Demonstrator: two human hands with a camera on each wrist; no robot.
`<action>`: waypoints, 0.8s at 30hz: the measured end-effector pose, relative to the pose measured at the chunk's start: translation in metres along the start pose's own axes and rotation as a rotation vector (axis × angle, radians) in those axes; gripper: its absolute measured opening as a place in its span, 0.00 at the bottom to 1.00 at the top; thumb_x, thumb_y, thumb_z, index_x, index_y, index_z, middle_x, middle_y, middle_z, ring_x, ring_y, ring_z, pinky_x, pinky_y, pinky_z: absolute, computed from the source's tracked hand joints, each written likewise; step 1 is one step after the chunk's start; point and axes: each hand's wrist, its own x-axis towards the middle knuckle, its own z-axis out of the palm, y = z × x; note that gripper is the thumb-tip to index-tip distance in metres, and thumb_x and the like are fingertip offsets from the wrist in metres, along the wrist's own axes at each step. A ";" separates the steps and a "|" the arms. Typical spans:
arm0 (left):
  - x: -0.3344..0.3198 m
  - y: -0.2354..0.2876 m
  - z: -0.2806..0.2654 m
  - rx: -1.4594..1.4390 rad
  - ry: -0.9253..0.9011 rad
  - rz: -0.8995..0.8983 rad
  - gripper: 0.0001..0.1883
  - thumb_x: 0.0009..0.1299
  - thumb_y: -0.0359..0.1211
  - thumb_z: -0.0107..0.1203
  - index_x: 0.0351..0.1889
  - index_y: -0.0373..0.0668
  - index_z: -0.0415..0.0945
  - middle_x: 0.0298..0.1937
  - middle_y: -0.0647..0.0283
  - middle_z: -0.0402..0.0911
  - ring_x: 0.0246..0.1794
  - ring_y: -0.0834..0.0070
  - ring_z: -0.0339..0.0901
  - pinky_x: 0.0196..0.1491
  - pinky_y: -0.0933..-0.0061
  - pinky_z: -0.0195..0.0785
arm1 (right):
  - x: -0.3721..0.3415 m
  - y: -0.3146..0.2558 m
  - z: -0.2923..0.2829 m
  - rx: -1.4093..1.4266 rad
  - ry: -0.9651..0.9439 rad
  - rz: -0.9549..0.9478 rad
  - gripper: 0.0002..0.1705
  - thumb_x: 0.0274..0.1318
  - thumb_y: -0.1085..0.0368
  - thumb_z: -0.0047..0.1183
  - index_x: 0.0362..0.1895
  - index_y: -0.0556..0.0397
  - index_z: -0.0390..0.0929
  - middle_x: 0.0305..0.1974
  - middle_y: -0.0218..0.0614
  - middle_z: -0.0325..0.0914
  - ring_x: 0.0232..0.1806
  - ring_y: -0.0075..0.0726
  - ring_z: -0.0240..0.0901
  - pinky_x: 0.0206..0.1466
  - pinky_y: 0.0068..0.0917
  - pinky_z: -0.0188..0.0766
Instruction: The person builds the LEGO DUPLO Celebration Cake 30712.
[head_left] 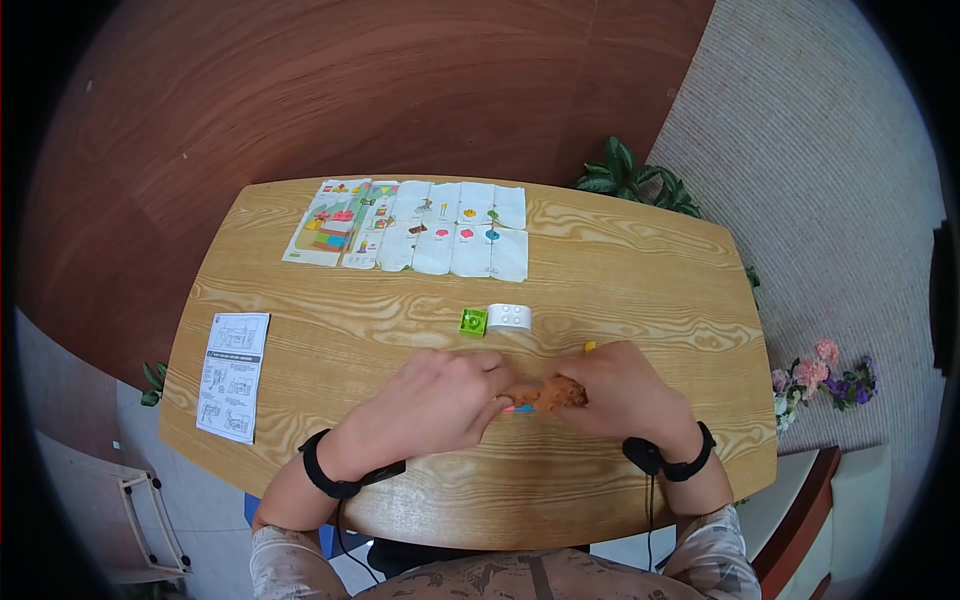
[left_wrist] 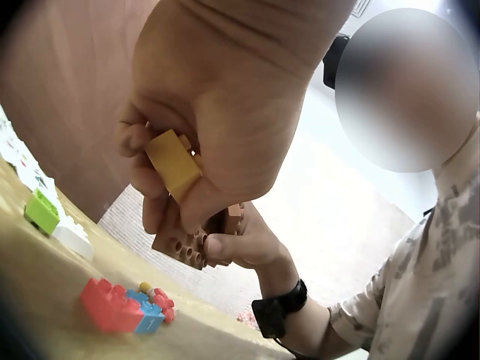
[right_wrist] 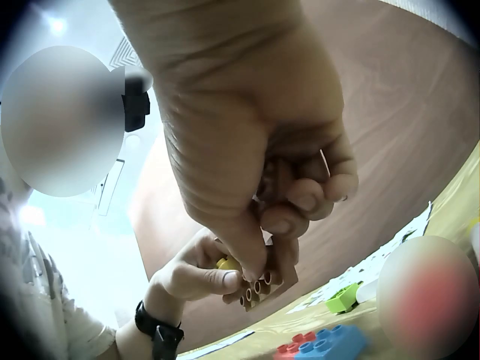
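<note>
The left hand (head_left: pixel 435 400) and right hand (head_left: pixel 620 395) meet over the table, both gripping brown bricks (head_left: pixel 560 393). In the left wrist view a yellow brick (left_wrist: pixel 173 163) is held in the curled fingers of the left hand (left_wrist: pixel 217 112), while its fingertips and the right thumb pinch a brown studded brick (left_wrist: pixel 180 247). The right wrist view has the right hand (right_wrist: pixel 255 127) pinching the brown brick (right_wrist: pixel 274 281), with another brown piece (right_wrist: pixel 277 180) inside its curled fingers. Red bricks (left_wrist: pixel 112 306) and a blue brick (left_wrist: pixel 150 316) lie below the hands.
Beyond the hands sit a green brick (head_left: pixel 473 321) and a white brick (head_left: pixel 510 317). Unfolded picture sheets (head_left: pixel 450 262) lie at the back of the table (head_left: pixel 640 290), and a printed leaflet (head_left: pixel 233 375) at the left. A yellow piece (head_left: pixel 590 346) shows behind the right hand.
</note>
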 end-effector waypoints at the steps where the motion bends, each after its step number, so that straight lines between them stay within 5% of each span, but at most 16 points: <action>1: 0.001 -0.002 0.001 -0.015 -0.027 -0.025 0.12 0.72 0.38 0.63 0.44 0.39 0.83 0.37 0.54 0.81 0.37 0.50 0.82 0.39 0.53 0.75 | 0.001 0.000 0.002 -0.017 -0.005 0.015 0.15 0.51 0.56 0.68 0.38 0.48 0.79 0.25 0.42 0.81 0.31 0.56 0.82 0.35 0.48 0.75; 10: 0.011 -0.019 0.023 -0.120 -0.155 -0.134 0.12 0.70 0.32 0.62 0.49 0.38 0.81 0.47 0.49 0.86 0.49 0.48 0.83 0.51 0.49 0.76 | 0.006 0.000 0.028 -0.255 -0.067 -0.045 0.22 0.53 0.48 0.70 0.42 0.49 0.78 0.30 0.38 0.82 0.35 0.48 0.84 0.36 0.44 0.76; 24: 0.001 -0.021 0.042 0.020 -0.129 -0.017 0.18 0.71 0.37 0.64 0.51 0.35 0.75 0.45 0.49 0.81 0.46 0.50 0.84 0.47 0.55 0.79 | 0.008 0.004 0.038 -0.213 -0.084 -0.051 0.14 0.51 0.61 0.68 0.37 0.54 0.80 0.29 0.45 0.84 0.35 0.53 0.84 0.41 0.46 0.78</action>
